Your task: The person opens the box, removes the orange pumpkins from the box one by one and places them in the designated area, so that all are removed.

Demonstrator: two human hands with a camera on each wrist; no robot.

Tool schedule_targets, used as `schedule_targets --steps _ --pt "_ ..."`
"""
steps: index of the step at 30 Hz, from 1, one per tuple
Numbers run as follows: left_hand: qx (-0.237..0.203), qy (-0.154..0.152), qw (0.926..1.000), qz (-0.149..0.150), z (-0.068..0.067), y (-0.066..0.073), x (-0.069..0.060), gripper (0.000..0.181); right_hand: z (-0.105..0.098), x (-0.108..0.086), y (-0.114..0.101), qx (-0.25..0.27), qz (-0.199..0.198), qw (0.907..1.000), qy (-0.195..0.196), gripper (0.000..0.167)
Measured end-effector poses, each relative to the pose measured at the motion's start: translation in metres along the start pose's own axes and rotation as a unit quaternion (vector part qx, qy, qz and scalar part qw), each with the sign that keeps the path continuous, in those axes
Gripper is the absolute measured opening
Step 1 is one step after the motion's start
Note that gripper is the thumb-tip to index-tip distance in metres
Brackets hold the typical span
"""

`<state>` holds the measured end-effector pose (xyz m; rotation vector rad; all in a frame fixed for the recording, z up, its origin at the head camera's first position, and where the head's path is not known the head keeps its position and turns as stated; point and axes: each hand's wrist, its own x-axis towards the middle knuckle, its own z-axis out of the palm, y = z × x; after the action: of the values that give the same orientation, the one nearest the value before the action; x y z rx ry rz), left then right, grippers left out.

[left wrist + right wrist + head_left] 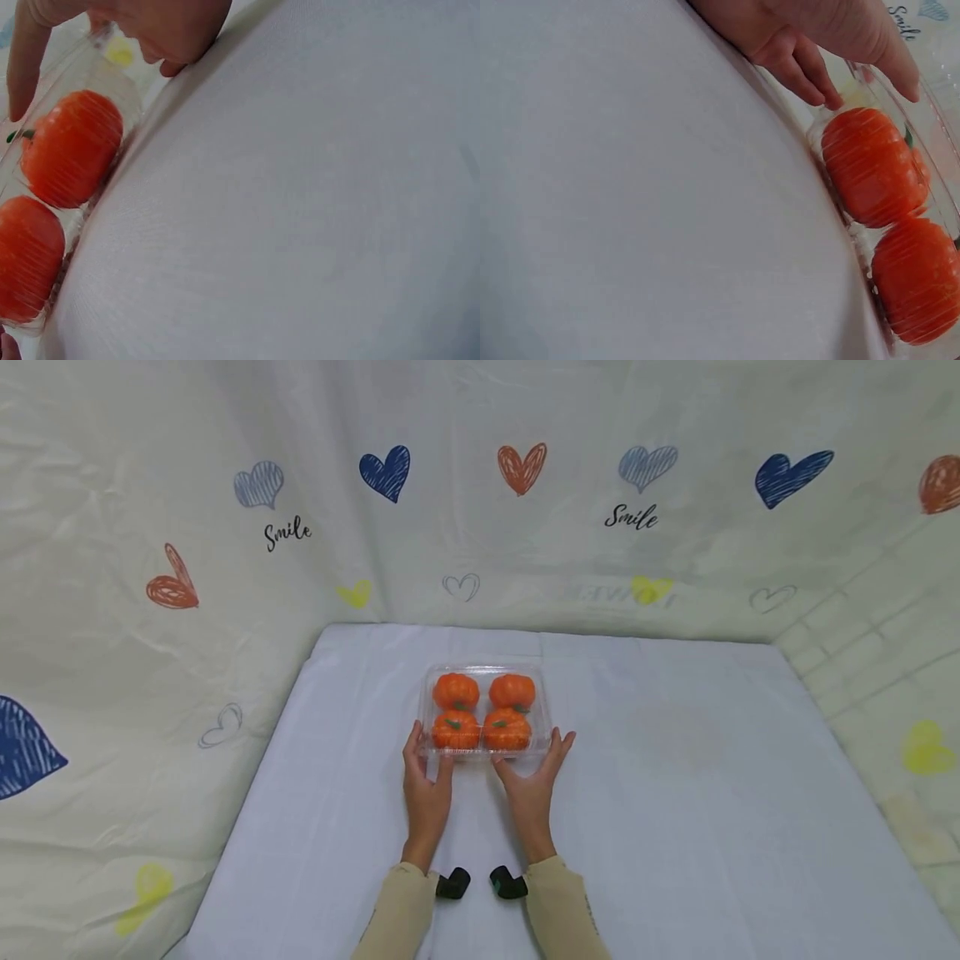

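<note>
A clear plastic box with several orange pumpkins in its compartments lies on the white-covered table. At its near left corner is the left hand, thumb by the front edge and fingers along the left side. The right hand is at the near right corner, thumb at the front edge, fingers spread by the right side. In the left wrist view the left hand has fairly straight fingers. The right wrist view shows the right hand with its thumb over the box edge and other fingertips by the corner.
White cloth covers the table around the box. Behind it and at both sides hangs a pale curtain printed with hearts and words. Dark pieces stick out from both beige sleeves at the wrists.
</note>
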<state>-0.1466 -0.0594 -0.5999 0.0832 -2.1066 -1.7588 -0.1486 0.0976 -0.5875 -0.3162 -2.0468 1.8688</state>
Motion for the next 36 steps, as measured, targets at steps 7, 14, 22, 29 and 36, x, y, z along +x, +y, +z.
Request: schedule_targets --steps 7,14,22,29,36 --pt "0.001 0.001 0.9999 0.013 -0.002 -0.001 0.002 0.068 -0.002 0.001 0.001 0.029 -0.012 0.9992 0.026 0.09" --pt "0.002 -0.003 1.0 -0.009 -0.002 0.001 0.001 0.069 -0.015 -0.001 -0.003 0.052 0.009 0.9977 0.043 0.061" --pt "0.005 -0.002 1.0 -0.006 -0.003 0.002 -0.001 0.07 -0.025 0.005 -0.008 0.042 0.029 0.9979 0.041 0.05" --pt "-0.003 -0.001 0.9999 -0.009 -0.002 0.0 0.0 0.07 -0.034 0.007 -0.007 0.05 0.008 0.9977 0.044 0.042" --pt "-0.02 0.003 0.9996 -0.02 -0.003 0.0 0.0 0.07 -0.048 0.015 -0.014 -0.003 -0.036 0.9992 0.019 0.041"
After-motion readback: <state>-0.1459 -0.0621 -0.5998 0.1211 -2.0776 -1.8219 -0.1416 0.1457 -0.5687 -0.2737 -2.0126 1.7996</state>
